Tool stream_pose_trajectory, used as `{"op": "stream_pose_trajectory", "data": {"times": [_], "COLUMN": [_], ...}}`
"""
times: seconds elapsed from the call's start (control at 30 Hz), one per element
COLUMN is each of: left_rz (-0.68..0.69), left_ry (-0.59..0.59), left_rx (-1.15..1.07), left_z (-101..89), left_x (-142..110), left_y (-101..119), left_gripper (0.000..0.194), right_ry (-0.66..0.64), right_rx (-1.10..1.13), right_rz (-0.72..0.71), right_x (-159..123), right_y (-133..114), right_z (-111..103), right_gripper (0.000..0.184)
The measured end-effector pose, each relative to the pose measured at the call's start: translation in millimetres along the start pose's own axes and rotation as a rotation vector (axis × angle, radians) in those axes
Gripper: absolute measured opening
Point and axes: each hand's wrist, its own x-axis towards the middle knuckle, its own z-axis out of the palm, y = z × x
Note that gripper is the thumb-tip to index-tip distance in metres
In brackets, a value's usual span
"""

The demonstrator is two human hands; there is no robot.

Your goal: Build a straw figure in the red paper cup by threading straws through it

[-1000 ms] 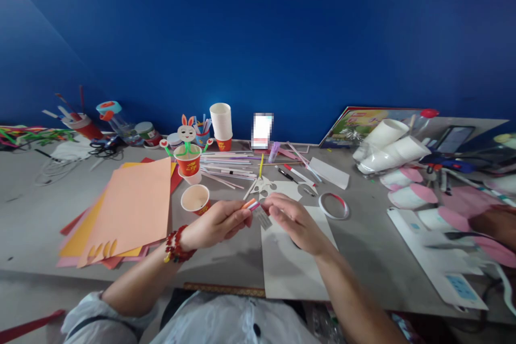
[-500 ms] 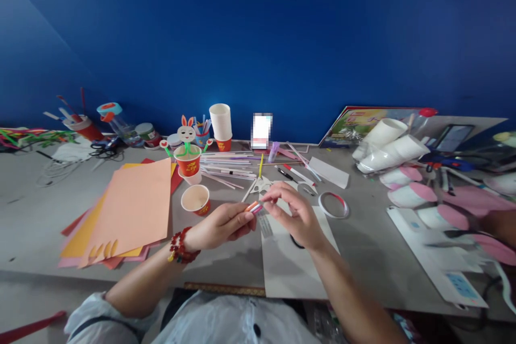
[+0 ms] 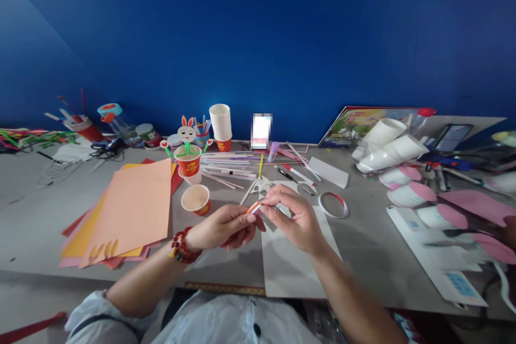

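Observation:
My left hand (image 3: 229,223), with a red bead bracelet at its wrist, is closed around a slim orange-and-white piece (image 3: 253,207) whose exact kind I cannot make out. My right hand (image 3: 292,217) has its thumb and fingertips pinched at the far end of that piece. A thin pale stick (image 3: 204,257) shows below my left wrist. Under my right hand lies a white paper sheet (image 3: 290,271). A red paper cup (image 3: 195,200) stands open to the left of my hands, in front of a cup with a rabbit face (image 3: 186,134).
Coloured paper sheets (image 3: 137,201) lie at left. Straws (image 3: 229,164), a tall stack of white cups (image 3: 220,121), pens (image 3: 287,173) and a tape roll (image 3: 333,205) sit beyond my hands. At right are a power strip (image 3: 427,255) and bagged white cups (image 3: 393,153).
My right fingertips have closed in on the end of the orange-and-white piece. The thin pale stick below my left wrist has come into view. Both hands stay in nearly the same place.

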Motion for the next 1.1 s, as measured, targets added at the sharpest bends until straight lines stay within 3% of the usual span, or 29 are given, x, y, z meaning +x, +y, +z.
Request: {"op": "stream_pose_trajectory", "data": {"times": [0.13,0.4,0.47,0.57,0.67,0.83,1.0,1.1], "left_rz": [-0.013,-0.012,-0.011,-0.015,-0.003,0.115,0.146,0.131], "left_ry": [0.065,0.058,0.056,0.062,0.071,0.055,0.066,0.058], "left_rx": [-0.026,-0.037,-0.025,-0.008,0.095,0.566,0.839,0.886], "left_z": [7.2,10.8,10.4,10.1,10.3,10.6,10.0,9.6], "left_x": [0.3,1.1,1.1,0.1,-1.4,-0.9,1.4,2.4], "left_y": [3.1,2.6,0.7,0.2,3.7,7.9,0.6,-0.8], "left_gripper": [0.044,0.043,0.043,0.044,0.045,0.04,0.033,0.032], "right_ry": [0.042,0.063,0.062,0.052,-0.089,-0.316,-0.49,-0.436], "right_rx": [-0.002,-0.025,0.001,0.036,0.033,0.033,0.138,0.259], "right_rz": [0.004,0.005,0.036,0.18,0.376,0.538,0.689,0.744], "right_x": [-1.3,-3.0,-2.4,-0.7,1.7,4.8,4.3,4.0], "right_y": [-0.5,-2.0,-0.9,3.2,9.3,23.5,39.7,42.2], "right_z": [2.4,4.0,1.8,-4.9,-11.5,-12.5,-11.7,-11.8], "right_gripper": [0.01,0.011,0.012,0.028,0.048,0.059,0.056,0.043]}}
